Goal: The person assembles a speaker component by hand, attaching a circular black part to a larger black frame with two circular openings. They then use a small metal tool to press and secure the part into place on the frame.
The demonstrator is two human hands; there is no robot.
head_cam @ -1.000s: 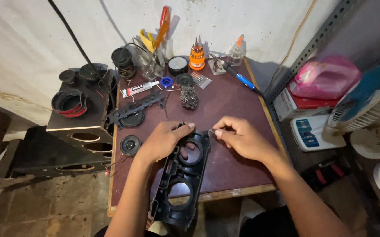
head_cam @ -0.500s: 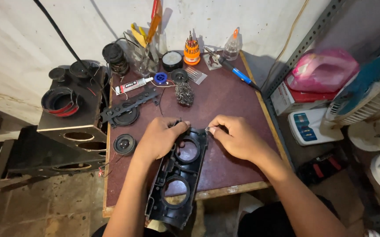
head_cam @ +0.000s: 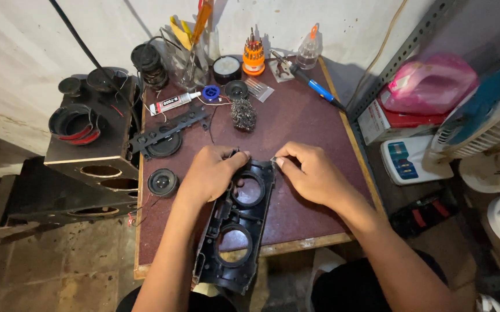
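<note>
Black speaker housing (head_cam: 235, 231), maroon table (head_cam: 302, 115), orange screwdriver set (head_cam: 253, 56).

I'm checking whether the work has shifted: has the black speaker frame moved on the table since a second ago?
No. The frame lies as before, its top end just below the wire sponge, its lower end overhanging the table edge; only the camera moved.

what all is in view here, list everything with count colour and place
speaker housing: 1, black, two round holes, hanging over table's near edge
table: 1, maroon top
small speaker: 1, black, table's left edge
glue tube: 1, white, far left
screwdriver set: 1, orange, far edge
soldering iron: 1, blue handle, far right
steel wool: 1, grey, table middle
squeeze bottle: 1, clear, orange tip, far edge
speaker cabinet: 1, black, left of table
fan: 1, white and blue, right
left hand: on housing's top left
right hand: fingers pinching at housing's top right corner
</note>
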